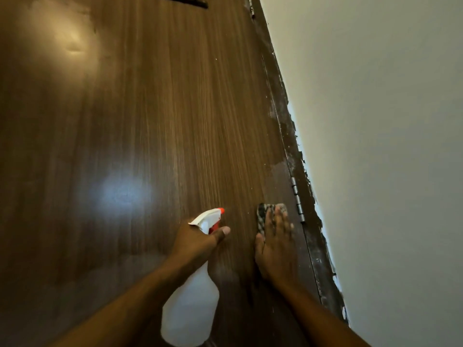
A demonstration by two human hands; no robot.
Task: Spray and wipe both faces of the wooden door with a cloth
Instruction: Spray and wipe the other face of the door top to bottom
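The brown wooden door (140,116) fills most of the view, its grain running up and away from me. My left hand (198,242) grips the neck of a white spray bottle (191,306) with a red nozzle tip, the nozzle facing the door. My right hand (274,246) lies flat with straight fingers, pressing a dark checked cloth (264,212) against the door near its hinge edge. Most of the cloth is hidden under my fingers.
A metal hinge (298,200) sits just right of the cloth on the dark, paint-flecked door frame (283,116). A pale wall (388,146) runs along the right. A black fitting (185,0) shows at the door's top.
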